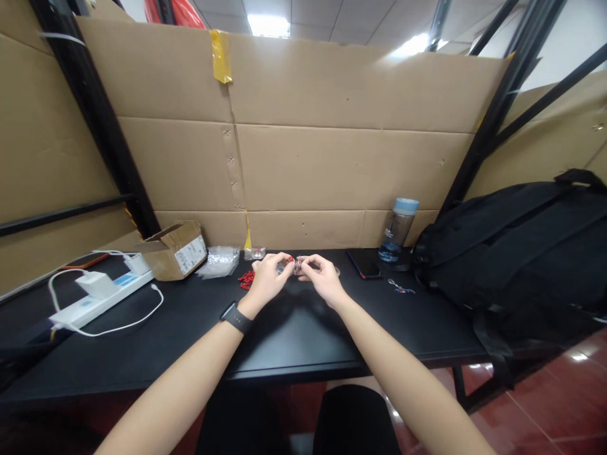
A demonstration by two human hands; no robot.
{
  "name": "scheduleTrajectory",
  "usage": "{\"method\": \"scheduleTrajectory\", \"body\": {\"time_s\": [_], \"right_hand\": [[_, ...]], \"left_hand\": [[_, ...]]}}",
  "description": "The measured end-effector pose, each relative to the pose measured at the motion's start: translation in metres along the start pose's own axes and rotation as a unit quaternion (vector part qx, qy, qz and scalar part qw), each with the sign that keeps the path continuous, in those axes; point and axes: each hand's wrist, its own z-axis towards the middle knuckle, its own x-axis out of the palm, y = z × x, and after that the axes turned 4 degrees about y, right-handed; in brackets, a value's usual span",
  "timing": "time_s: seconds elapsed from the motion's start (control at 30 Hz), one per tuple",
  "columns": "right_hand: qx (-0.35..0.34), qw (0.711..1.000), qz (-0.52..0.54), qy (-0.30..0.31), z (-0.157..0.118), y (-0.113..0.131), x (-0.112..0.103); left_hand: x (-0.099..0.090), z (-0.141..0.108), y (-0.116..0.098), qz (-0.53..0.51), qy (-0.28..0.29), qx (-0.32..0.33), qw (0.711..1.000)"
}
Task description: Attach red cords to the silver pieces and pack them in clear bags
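Above the black table, my left hand (pixel 271 272) and my right hand (pixel 322 275) meet with fingertips pinched close together. A small red piece (pixel 291 259) shows at the fingertips of my left hand. Between both hands is a small shiny metal piece (pixel 298 265), pinched by my right fingers and too small to make out fully. A little pile of red pieces (pixel 246 279) lies just left of my left hand, partly hidden by it. Behind that hand rests a small clear bag (pixel 255 253). Part of a round, pale item (pixel 337 271) shows behind my right hand.
Clear plastic bags (pixel 220 261) and an open cardboard box (pixel 176 251) stand at left, beside a white power strip (pixel 102 300) with cables. At right are a phone (pixel 364 264), a keychain (pixel 401 287), a water bottle (pixel 398 230) and a black backpack (pixel 521 253). Cardboard (pixel 308 170) walls the back.
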Motion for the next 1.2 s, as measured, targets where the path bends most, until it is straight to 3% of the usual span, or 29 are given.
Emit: {"method": "scheduleTrajectory", "body": {"time_s": [0.3,0.43,0.53,0.6,0.7,0.8,0.9,0.97,1.2], "right_hand": [[0.076,0.99,0.116,0.036,-0.003,0.009,-0.005],[0.103,0.981,0.162,0.016,0.001,0.01,-0.012],[0.101,0.977,0.188,-0.02,0.005,0.012,-0.021],[0.083,0.979,0.183,-0.039,0.007,0.014,-0.029],[0.06,0.992,0.101,-0.049,0.008,0.017,-0.041],[0.015,0.992,-0.115,-0.057,0.008,0.02,-0.054],[-0.051,0.934,-0.353,-0.035,0.006,0.022,-0.065],[-0.058,0.898,-0.436,-0.002,0.005,0.022,-0.069],[0.014,0.85,-0.509,0.133,-0.002,0.024,-0.073]], "left_hand": [[0.002,-0.001,0.001,0.025,0.005,-0.002,1.0],[0.008,0.001,0.009,0.019,0.014,-0.039,0.999],[0.014,-0.001,0.017,0.052,0.08,-0.048,0.994],[0.018,-0.004,0.021,0.084,0.143,-0.016,0.986],[0.022,-0.009,0.026,0.124,0.219,0.036,0.967],[0.024,-0.012,0.027,0.146,0.27,0.056,0.95],[0.024,-0.014,0.025,0.151,0.293,0.066,0.942],[0.024,-0.015,0.022,0.153,0.308,0.075,0.936],[0.018,-0.016,0.011,0.109,0.388,0.141,0.904]]}}
